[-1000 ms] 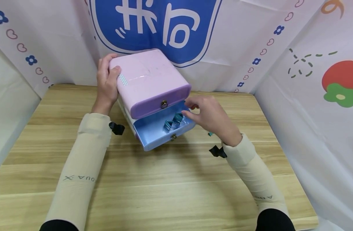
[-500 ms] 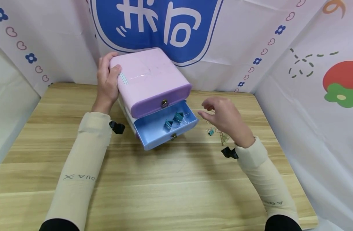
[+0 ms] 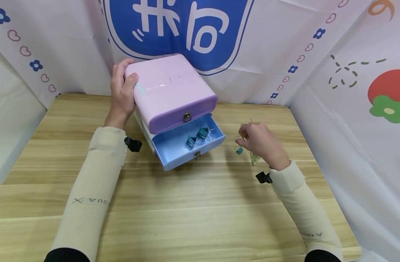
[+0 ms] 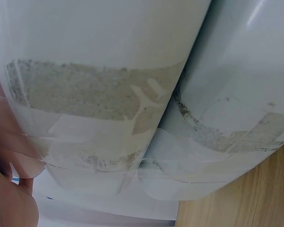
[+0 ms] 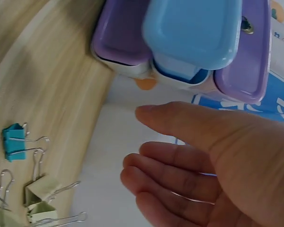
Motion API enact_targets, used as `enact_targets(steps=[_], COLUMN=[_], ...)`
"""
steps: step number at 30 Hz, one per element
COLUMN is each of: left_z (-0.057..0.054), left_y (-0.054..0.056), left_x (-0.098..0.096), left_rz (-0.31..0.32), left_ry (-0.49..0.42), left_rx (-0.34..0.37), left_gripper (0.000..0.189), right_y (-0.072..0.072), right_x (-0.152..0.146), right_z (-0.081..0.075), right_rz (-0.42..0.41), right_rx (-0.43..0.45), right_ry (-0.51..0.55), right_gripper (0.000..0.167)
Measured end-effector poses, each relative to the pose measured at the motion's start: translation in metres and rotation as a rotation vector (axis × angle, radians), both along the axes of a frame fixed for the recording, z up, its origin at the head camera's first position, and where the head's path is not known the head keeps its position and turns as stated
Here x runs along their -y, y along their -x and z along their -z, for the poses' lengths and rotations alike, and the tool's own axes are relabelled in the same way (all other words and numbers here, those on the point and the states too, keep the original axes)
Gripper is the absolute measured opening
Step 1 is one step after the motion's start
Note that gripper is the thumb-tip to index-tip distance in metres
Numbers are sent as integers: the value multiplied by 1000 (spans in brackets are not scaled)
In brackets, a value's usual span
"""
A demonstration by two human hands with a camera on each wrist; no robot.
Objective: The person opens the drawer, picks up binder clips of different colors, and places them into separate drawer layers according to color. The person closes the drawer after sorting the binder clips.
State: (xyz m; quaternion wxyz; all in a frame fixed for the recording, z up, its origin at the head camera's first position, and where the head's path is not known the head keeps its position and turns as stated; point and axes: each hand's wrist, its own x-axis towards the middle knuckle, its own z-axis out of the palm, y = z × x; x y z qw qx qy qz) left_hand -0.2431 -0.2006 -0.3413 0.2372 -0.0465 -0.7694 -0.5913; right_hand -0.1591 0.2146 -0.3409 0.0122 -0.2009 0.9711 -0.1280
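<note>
A small drawer box (image 3: 174, 87) with a pink top stands at the table's back. Its blue drawer (image 3: 168, 149) is pulled out and holds teal binder clips (image 3: 202, 134) lying toward its right side. My left hand (image 3: 121, 94) grips the box's rear left corner, thumb on the top. The left wrist view shows the box's pale side, with taped patches. My right hand (image 3: 262, 142) is low over loose clips right of the drawer. In the right wrist view its thumb and fingers are apart with nothing between them, near a teal binder clip (image 5: 15, 143) and pale green binder clips (image 5: 40, 191).
The wooden table (image 3: 187, 211) extends toward me in front of the box. A white printed cloth (image 3: 259, 47) rises right behind the box, and another cloth panel (image 3: 350, 138) borders the right side.
My right hand has moved away from the blue drawer to the right and down to the loose clips. My left hand keeps its grip on the box.
</note>
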Motion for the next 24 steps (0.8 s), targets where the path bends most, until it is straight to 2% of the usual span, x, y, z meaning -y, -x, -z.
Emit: enact_targets(steps=[7,14,19,24], left_z=[0,0,0,-5], left_y=[0,-1,-2,-6], left_x=[-1,-1,-2,-4], left_rz=[2,-2,-6,-1], left_ry=[-1,9,8,-3], left_rx=[0,12,1,-13], left_gripper=[50,50,51,52], right_y=[4,11,15,17], right_x=[-8,-9,-8,-7], right_z=[22,39,50,56], right_rz=[29,68,70,53], right_rx=[85,149,164,149], right_ry=[-31,-76,-82,-71], right_gripper=[31,27,10,20])
